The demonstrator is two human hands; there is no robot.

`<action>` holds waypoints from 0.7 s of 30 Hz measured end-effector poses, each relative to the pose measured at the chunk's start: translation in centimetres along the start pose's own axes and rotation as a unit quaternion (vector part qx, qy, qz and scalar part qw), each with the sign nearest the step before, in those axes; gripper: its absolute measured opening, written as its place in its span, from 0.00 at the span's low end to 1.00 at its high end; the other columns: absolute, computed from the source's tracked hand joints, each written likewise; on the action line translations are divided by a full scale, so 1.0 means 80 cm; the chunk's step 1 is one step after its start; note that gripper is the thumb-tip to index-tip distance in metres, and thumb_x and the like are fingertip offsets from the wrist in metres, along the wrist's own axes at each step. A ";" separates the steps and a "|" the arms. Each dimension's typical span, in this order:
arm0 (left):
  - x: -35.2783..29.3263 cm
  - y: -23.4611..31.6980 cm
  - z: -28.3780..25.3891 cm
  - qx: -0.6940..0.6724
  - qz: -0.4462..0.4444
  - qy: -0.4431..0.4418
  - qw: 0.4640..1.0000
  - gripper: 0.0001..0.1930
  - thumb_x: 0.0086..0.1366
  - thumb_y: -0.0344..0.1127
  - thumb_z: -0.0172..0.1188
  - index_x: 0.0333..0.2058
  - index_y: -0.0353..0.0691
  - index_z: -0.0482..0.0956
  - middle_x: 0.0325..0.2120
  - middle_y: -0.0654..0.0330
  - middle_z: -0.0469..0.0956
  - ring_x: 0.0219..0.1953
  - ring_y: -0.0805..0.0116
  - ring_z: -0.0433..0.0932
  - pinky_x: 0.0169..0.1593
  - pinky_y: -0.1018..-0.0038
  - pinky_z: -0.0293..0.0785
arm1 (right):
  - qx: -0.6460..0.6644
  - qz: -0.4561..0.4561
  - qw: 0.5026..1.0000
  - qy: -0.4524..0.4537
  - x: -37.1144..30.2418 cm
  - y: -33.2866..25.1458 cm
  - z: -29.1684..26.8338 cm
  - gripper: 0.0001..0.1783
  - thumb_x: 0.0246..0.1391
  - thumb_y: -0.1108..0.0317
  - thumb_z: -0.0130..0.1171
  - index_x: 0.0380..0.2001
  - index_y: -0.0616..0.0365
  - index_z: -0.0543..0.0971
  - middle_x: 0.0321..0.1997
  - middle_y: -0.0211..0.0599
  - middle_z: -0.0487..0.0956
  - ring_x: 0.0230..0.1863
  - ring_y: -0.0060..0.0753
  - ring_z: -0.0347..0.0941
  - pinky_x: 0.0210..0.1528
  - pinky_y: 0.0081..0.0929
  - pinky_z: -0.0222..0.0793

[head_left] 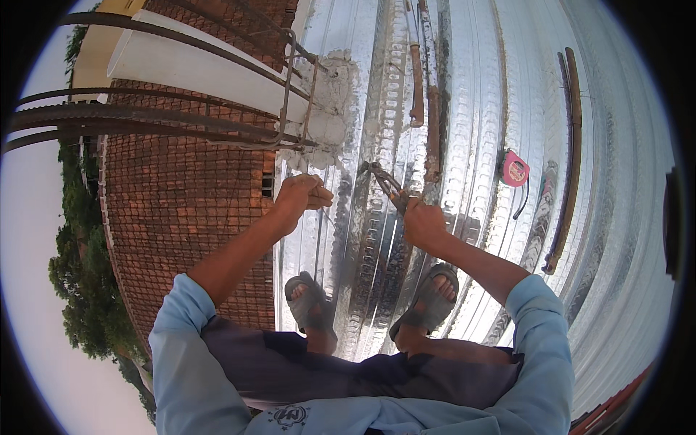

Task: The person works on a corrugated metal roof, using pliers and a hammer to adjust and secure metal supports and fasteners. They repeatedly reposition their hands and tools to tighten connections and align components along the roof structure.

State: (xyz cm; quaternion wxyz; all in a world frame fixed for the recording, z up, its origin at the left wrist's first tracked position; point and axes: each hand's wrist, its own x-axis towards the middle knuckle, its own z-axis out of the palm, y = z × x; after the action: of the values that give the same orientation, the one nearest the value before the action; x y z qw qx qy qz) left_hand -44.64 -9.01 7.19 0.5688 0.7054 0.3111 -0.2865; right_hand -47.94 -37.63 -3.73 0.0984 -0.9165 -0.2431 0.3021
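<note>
My right hand [426, 223] is wrapped round the handles of a pair of pincers [390, 190], whose dark jaws point away from me toward the concrete. To the left of it, my left hand [299, 199] is closed in a pinch. A thin wire [330, 219] seems to trail from its fingers, faint against the bright metal. Beyond the left hand, ribbed steel bars [167, 118] run out leftward from a rough concrete lump [335, 94]. A bent steel stirrup [285, 94] stands around them. The pincers' jaws touch none of the bars.
Under my sandalled feet [428, 301] lies ribbed metal decking [478, 109]. A pink tape measure [515, 171] and a long rusty bar [574, 138] rest to the right. Shorter rusty bars [433, 134] lie ahead. Left of the deck edge, a tiled roof [181, 196] sits lower down.
</note>
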 end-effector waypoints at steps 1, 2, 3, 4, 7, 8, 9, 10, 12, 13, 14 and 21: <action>0.000 0.007 0.010 -0.012 -0.008 -0.022 1.000 0.16 0.75 0.40 0.45 0.45 0.31 0.73 0.38 0.46 0.83 0.40 0.56 0.84 0.52 0.62 0.76 | -0.032 -0.008 0.999 0.007 0.003 -0.002 0.013 0.20 0.49 0.69 0.59 0.44 0.71 0.74 0.35 0.50 0.82 0.34 0.44 0.83 0.33 0.41 0.75; 0.003 0.013 0.020 -0.025 -0.011 -0.047 0.999 0.15 0.75 0.39 0.44 0.44 0.32 0.73 0.39 0.45 0.83 0.41 0.55 0.84 0.53 0.61 0.75 | -0.068 -0.013 0.998 0.016 0.005 0.000 0.019 0.20 0.50 0.68 0.59 0.44 0.70 0.74 0.35 0.49 0.82 0.34 0.43 0.83 0.34 0.41 0.75; 0.003 0.016 0.031 -0.038 -0.006 -0.058 0.998 0.14 0.75 0.39 0.44 0.42 0.33 0.73 0.39 0.45 0.83 0.41 0.55 0.84 0.53 0.61 0.75 | -0.064 -0.015 0.997 0.041 0.002 -0.003 0.009 0.21 0.52 0.66 0.59 0.46 0.69 0.75 0.36 0.49 0.82 0.36 0.44 0.83 0.36 0.40 0.75; 0.003 0.019 0.042 -0.051 0.000 -0.070 0.996 0.14 0.76 0.39 0.44 0.41 0.33 0.73 0.40 0.45 0.83 0.41 0.55 0.84 0.54 0.61 0.75 | -0.061 -0.019 0.996 0.065 -0.003 -0.007 -0.001 0.22 0.54 0.64 0.59 0.48 0.68 0.75 0.37 0.49 0.82 0.37 0.44 0.82 0.38 0.40 0.75; 0.007 0.026 0.060 -0.089 0.031 -0.087 0.992 0.13 0.76 0.38 0.43 0.39 0.36 0.72 0.40 0.45 0.83 0.42 0.55 0.84 0.55 0.60 0.76 | 0.216 -0.029 0.971 0.096 0.015 -0.003 -0.055 0.27 0.60 0.55 0.58 0.53 0.67 0.74 0.40 0.50 0.81 0.40 0.44 0.81 0.44 0.38 0.76; 0.013 0.029 0.071 -0.103 0.042 -0.098 0.989 0.13 0.77 0.38 0.44 0.38 0.36 0.72 0.40 0.45 0.83 0.43 0.55 0.84 0.55 0.60 0.76 | 0.345 -0.023 0.933 0.095 0.027 0.007 -0.074 0.30 0.62 0.51 0.57 0.55 0.66 0.73 0.41 0.51 0.80 0.41 0.44 0.81 0.46 0.37 0.76; 0.016 0.034 0.078 -0.114 0.044 -0.102 0.987 0.12 0.77 0.38 0.44 0.38 0.37 0.74 0.39 0.49 0.83 0.43 0.59 0.83 0.57 0.61 0.73 | 0.526 0.001 0.850 0.022 0.042 0.008 -0.091 0.27 0.64 0.52 0.55 0.55 0.64 0.74 0.38 0.47 0.80 0.41 0.41 0.81 0.46 0.36 0.76; 0.023 0.035 0.087 -0.138 0.061 -0.088 0.985 0.13 0.76 0.37 0.45 0.39 0.36 0.75 0.38 0.51 0.83 0.41 0.61 0.82 0.54 0.64 0.73 | 0.682 0.028 0.729 -0.052 0.051 0.001 -0.106 0.25 0.66 0.52 0.53 0.55 0.61 0.75 0.36 0.42 0.80 0.41 0.38 0.81 0.45 0.35 0.77; 0.033 0.028 0.099 -0.181 0.092 -0.056 0.978 0.14 0.75 0.37 0.47 0.39 0.34 0.77 0.34 0.54 0.83 0.37 0.65 0.80 0.49 0.69 0.72 | 0.729 0.050 0.679 -0.065 0.046 -0.030 -0.131 0.21 0.67 0.55 0.52 0.53 0.60 0.78 0.27 0.32 0.78 0.28 0.25 0.73 0.33 0.27 0.70; 0.034 0.024 0.103 -0.185 0.129 -0.038 0.974 0.13 0.75 0.36 0.48 0.39 0.34 0.78 0.34 0.55 0.82 0.37 0.67 0.78 0.49 0.70 0.72 | 0.739 0.044 0.671 -0.049 0.053 -0.030 -0.127 0.21 0.66 0.57 0.54 0.52 0.62 0.79 0.25 0.31 0.76 0.25 0.23 0.70 0.29 0.26 0.67; 0.039 0.021 0.106 -0.189 0.166 -0.021 0.968 0.13 0.75 0.35 0.49 0.38 0.33 0.79 0.34 0.56 0.82 0.36 0.68 0.77 0.48 0.71 0.71 | 0.747 0.038 0.663 -0.033 0.060 -0.030 -0.126 0.20 0.65 0.58 0.55 0.50 0.63 0.80 0.23 0.30 0.75 0.21 0.20 0.67 0.25 0.25 0.63; 0.072 0.008 0.114 -0.132 0.394 0.211 0.885 0.12 0.72 0.34 0.54 0.36 0.32 0.81 0.32 0.60 0.79 0.33 0.75 0.74 0.40 0.74 0.71 | 0.434 -0.093 0.886 0.137 0.105 -0.025 -0.152 0.13 0.58 0.65 0.59 0.40 0.62 0.84 0.25 0.40 0.80 0.24 0.31 0.74 0.31 0.32 0.68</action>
State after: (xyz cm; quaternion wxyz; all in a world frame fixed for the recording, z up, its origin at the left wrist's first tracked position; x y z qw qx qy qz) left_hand -40.91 -17.44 1.53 0.6441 0.7317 0.1553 0.1601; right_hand -35.54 -32.07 2.36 0.5464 -0.7877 -0.1560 0.2380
